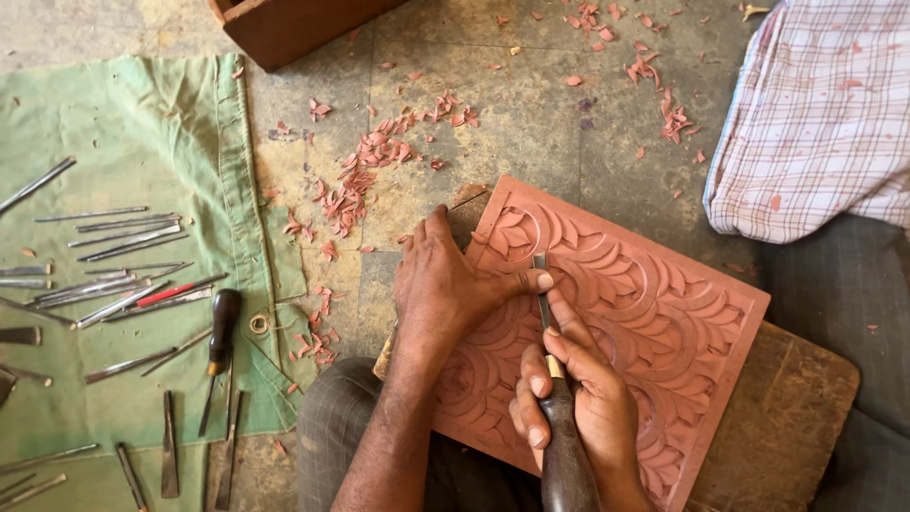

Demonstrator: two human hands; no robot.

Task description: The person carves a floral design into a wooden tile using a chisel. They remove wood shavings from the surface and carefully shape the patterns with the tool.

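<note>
Green cloth (142, 133) at left edge of floor, spare chisels (123, 303) laid out; left hand (445, 284) flat on reddish carved panel (664, 322), thumb guiding blade; right hand (578, 398) wrapped shut round chisel (559, 417); best: shallow controlled cuts, follow leaf lines

I see a worn stone floor (531, 123) carrying everything. A green cloth (142, 123) lies spread on its left side, reddish wood chips (365, 166) are scattered across the middle, a brown wooden box (284, 28) sits at the top edge, and a dark wooden board (787, 408) rests at lower right.
</note>
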